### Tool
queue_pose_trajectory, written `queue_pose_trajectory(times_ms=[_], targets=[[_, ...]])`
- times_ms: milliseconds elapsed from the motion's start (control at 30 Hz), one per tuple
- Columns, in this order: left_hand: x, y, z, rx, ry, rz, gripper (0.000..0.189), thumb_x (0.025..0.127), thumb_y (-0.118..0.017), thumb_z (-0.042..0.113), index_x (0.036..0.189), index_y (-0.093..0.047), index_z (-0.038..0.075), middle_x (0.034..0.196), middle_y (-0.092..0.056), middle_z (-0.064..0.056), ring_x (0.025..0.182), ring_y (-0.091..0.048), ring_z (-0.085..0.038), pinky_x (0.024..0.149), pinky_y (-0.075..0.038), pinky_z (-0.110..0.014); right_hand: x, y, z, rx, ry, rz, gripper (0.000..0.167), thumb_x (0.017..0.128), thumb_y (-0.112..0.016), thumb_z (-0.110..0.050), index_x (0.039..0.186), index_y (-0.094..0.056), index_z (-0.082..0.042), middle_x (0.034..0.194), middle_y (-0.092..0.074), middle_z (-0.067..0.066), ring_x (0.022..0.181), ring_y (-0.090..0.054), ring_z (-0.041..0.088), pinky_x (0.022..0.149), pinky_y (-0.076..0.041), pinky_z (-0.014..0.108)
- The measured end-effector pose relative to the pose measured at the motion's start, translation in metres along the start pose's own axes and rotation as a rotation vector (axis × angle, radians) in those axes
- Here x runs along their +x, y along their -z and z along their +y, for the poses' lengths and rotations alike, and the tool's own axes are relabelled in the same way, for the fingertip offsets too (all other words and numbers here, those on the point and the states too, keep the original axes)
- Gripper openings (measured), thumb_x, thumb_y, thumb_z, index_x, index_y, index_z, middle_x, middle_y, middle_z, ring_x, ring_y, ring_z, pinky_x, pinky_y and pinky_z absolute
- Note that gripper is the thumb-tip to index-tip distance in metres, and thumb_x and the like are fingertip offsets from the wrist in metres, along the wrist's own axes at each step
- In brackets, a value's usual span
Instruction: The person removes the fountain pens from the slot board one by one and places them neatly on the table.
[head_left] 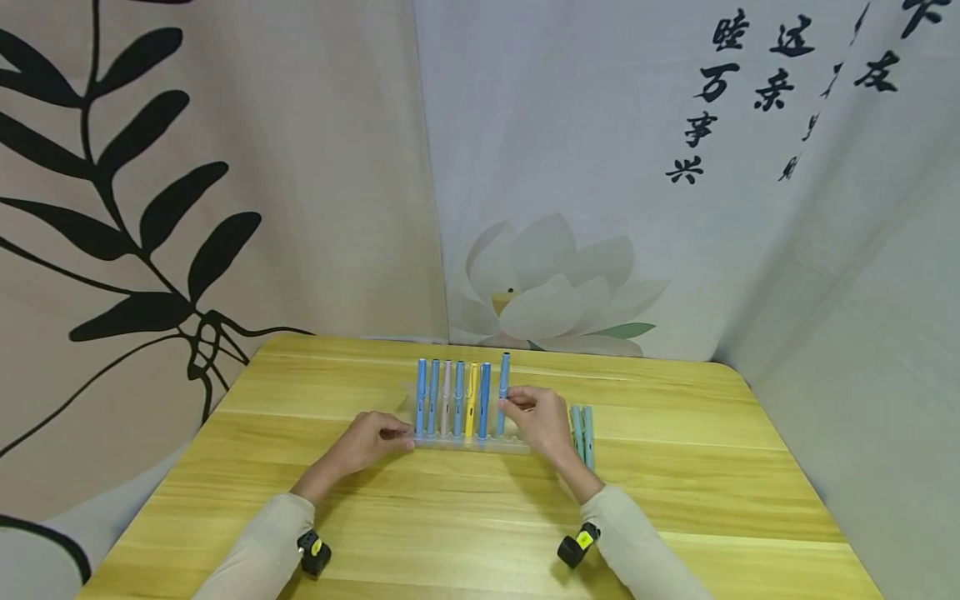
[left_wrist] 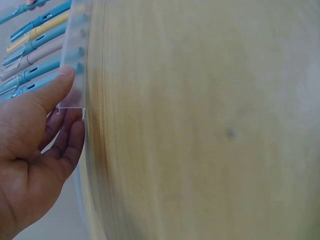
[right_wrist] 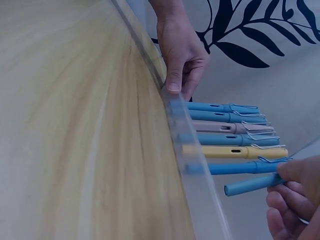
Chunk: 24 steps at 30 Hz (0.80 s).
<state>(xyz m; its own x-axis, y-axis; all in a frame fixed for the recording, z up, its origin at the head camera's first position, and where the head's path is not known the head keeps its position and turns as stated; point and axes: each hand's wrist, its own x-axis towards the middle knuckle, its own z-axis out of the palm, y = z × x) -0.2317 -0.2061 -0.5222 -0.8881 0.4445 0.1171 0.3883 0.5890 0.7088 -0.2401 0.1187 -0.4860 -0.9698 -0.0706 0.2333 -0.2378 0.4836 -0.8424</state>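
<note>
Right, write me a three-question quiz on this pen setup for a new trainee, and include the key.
1. Count: how many pens stand in the clear rack, leaving out the blue pen in the right hand?

2. Multiple choice: which part of the rack does the left hand hold?
A) the right end
B) the middle
C) the left end

3. True or false: in the right wrist view, the lower end of the blue pen in the right hand is seated in the rack.

Key:
1. Six.
2. C.
3. False; that end shows apart from the rack.
</note>
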Motion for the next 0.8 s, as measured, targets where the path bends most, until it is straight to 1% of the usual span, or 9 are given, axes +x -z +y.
queue_pose_trajectory(times_ms=[233, 433, 600, 800], targets=[[0.0, 0.0, 0.001, 0.003, -0.007, 0.006, 0.028, 0.094, -0.075, 0.022, 0.113, -0.077, 0.001, 0.107, -0.076, -0.011, 0.09, -0.07, -0.016, 0.077, -0.056, -0.026, -0.001, 0.012, 0.001, 0.0, 0.023, 0.023, 0.022, 0.091, -0.08, -0.022, 0.106, -0.079, -0.005, 0.091, -0.078, 0.003, 0.084, -0.072, 0.018, 0.075, -0.06, 0.036], [0.0, 0.0, 0.001, 0.005, 0.001, 0.002, 0.029, 0.094, -0.075, 0.022, 0.114, -0.076, 0.001, 0.107, -0.076, -0.01, 0.089, -0.069, -0.014, 0.076, -0.056, -0.026, -0.003, 0.022, 0.001, -0.017, 0.012, 0.037, 0.023, 0.091, -0.081, -0.025, 0.106, -0.079, -0.008, 0.092, -0.078, 0.001, 0.084, -0.072, 0.017, 0.077, -0.06, 0.035], [0.0, 0.0, 0.001, -0.002, 0.007, -0.003, 0.03, 0.094, -0.075, 0.023, 0.115, -0.076, 0.001, 0.107, -0.076, -0.01, 0.089, -0.069, -0.014, 0.075, -0.056, -0.025, -0.006, 0.032, -0.001, -0.018, 0.005, 0.042, 0.023, 0.091, -0.08, -0.025, 0.107, -0.079, -0.008, 0.092, -0.077, 0.001, 0.085, -0.071, 0.017, 0.077, -0.059, 0.034], [0.0, 0.0, 0.0, -0.004, 0.01, -0.003, 0.03, 0.094, -0.075, 0.024, 0.114, -0.076, 0.001, 0.105, -0.076, -0.009, 0.087, -0.068, -0.012, 0.075, -0.056, -0.025, -0.01, 0.042, 0.002, -0.03, 0.017, 0.053, 0.025, 0.092, -0.08, -0.025, 0.108, -0.079, -0.006, 0.093, -0.078, 0.003, 0.086, -0.071, 0.018, 0.077, -0.059, 0.034]])
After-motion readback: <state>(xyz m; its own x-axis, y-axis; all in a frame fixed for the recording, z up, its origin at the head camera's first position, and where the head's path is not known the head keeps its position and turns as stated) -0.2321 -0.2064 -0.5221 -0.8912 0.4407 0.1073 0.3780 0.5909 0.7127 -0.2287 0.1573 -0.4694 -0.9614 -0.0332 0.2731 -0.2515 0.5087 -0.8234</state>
